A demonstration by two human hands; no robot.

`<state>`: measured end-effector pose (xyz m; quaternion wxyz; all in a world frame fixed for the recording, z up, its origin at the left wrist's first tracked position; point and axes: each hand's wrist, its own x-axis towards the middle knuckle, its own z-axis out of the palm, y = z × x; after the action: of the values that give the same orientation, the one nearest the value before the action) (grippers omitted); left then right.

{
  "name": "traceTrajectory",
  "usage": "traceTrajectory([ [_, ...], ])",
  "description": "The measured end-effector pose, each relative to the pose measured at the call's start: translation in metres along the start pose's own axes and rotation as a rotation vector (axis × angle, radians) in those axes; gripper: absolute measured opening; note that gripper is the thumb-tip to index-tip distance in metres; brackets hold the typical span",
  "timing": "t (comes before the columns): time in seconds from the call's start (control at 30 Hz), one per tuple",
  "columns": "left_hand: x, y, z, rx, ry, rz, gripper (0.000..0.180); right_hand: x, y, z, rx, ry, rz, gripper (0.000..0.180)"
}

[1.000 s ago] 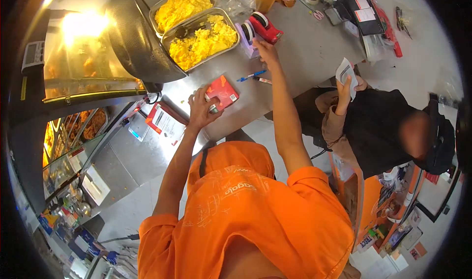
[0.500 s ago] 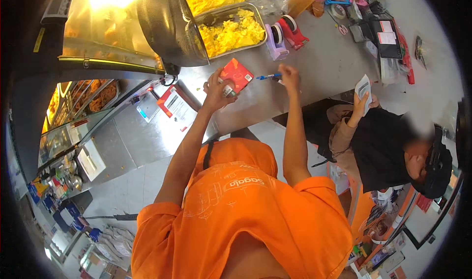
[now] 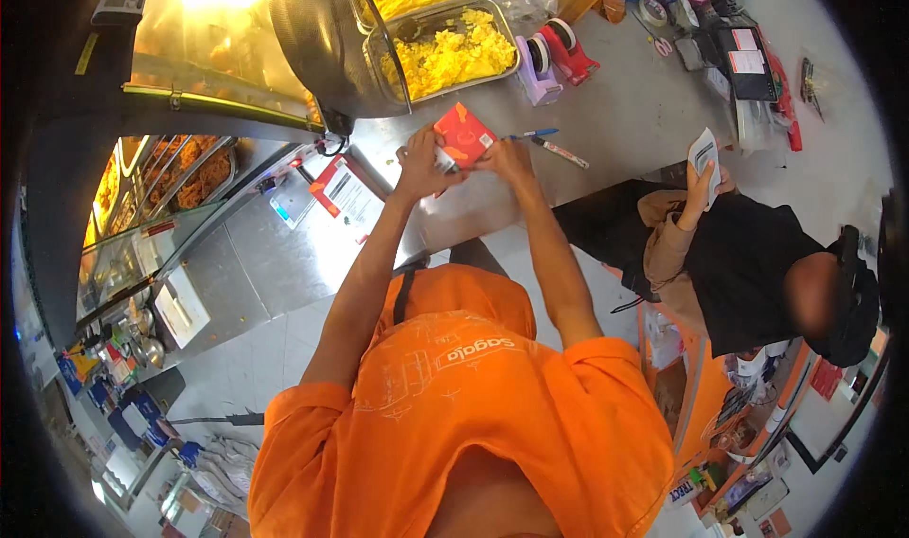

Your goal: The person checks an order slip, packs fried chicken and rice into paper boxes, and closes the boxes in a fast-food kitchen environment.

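Note:
A small red cardboard box with orange shapes and a white label is held above the steel counter. My left hand grips its left side, fingers curled round it. At its lower right corner, my right hand pinches the edge; the fingertips are partly hidden. Just beyond that hand lie a blue pen and a white marker on the counter.
Trays of yellow scrambled-looking food stand at the far side, beside purple and red tape dispensers. A heated glass cabinet is at left. At right a person in black holds a paper slip.
My right hand has moved left from the pens to the box's corner. The pen and marker now lie apart from it. My left hand still holds the box.

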<state>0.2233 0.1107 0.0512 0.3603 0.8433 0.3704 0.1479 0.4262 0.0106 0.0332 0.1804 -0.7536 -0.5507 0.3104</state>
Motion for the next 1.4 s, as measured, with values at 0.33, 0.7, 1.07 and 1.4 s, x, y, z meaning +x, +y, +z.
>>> traceTrajectory([
  [0.33, -0.061, -0.009, -0.062, 0.464, 0.605, -0.597, 0.092, -0.007, -0.032, 0.073, 0.508, 0.607, 0.25, 0.079],
  [0.7, -0.088, 0.064, -0.086, 0.039, 0.267, -0.342, 0.12, -0.01, -0.01, 0.069, 0.652, 0.459, 0.067, 0.089],
  [1.07, 0.013, 0.0, -0.02, -0.723, -0.206, -0.503, 0.081, -0.015, -0.043, 0.043, 0.876, 0.375, 0.088, 0.07],
  [1.4, 0.074, 0.14, 0.075, -0.44, -0.428, -0.258, 0.074, -0.115, 0.001, -0.059, 1.426, 0.652, 0.503, 0.075],
])
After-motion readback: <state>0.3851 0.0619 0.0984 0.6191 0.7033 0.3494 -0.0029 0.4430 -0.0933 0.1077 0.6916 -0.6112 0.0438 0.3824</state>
